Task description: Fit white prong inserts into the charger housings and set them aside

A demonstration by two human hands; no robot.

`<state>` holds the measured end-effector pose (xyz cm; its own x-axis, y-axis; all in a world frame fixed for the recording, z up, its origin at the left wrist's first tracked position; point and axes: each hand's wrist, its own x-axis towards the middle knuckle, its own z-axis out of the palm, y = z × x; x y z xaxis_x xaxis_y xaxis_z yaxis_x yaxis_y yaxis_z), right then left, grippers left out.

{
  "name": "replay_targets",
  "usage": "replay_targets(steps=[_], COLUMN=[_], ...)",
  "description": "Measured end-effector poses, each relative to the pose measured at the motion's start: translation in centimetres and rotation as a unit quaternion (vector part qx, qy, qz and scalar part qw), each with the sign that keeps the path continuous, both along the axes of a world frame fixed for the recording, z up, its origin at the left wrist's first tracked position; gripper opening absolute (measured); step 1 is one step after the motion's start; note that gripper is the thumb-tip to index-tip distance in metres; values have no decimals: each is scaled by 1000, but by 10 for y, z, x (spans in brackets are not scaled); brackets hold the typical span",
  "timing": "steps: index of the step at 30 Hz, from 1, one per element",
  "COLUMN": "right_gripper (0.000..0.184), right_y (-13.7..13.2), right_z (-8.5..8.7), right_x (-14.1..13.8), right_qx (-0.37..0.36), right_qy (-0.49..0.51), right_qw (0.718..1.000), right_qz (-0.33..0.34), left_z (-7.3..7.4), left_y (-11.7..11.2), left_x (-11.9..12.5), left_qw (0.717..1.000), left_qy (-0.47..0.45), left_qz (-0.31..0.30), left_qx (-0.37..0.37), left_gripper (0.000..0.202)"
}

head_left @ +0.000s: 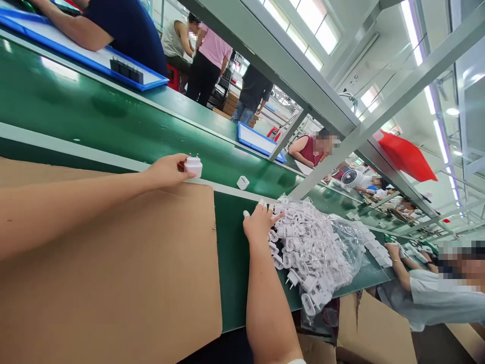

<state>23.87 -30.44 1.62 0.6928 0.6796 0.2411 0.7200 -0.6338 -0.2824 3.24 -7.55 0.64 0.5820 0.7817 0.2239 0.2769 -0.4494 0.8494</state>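
Observation:
Between the thumb and fingers of my left hand (170,170) is a white charger plug (194,167), its two pins pointing up. That hand is closed on it above the far edge of a brown cardboard sheet (125,263). My right hand (259,221) has its fingers spread, with white covers on several fingertips. It is at the left edge of a heap of white plastic charger housings (310,247); whether it touches any of them I cannot tell. Another white charger piece (243,182) lies alone on the green belt beyond my hands.
A long green conveyor belt (125,116) runs across in front, with blue-rimmed trays (261,141) on its far side. A clear plastic bag (344,232) lies around the heap. A slanting metal frame (333,156) crosses overhead. At right, a co-worker's hand (394,250) is near white pieces.

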Motion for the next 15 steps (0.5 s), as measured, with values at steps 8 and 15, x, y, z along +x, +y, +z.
replay_targets(steps=[8,15], right_gripper=[68,51], right_y=[2,-4], right_z=[-10,-6], right_x=[-27,-39], right_qx=[207,280], right_qy=[119,116], right_qw=[874,872], right_qz=[423,384], left_z=[2,-3], left_y=[-79,-111], left_x=[-10,-18], left_qw=[930,948], left_qy=[-26,-149], left_qz=[-292,-250], left_qx=[-222,-128], left_gripper=[78,77])
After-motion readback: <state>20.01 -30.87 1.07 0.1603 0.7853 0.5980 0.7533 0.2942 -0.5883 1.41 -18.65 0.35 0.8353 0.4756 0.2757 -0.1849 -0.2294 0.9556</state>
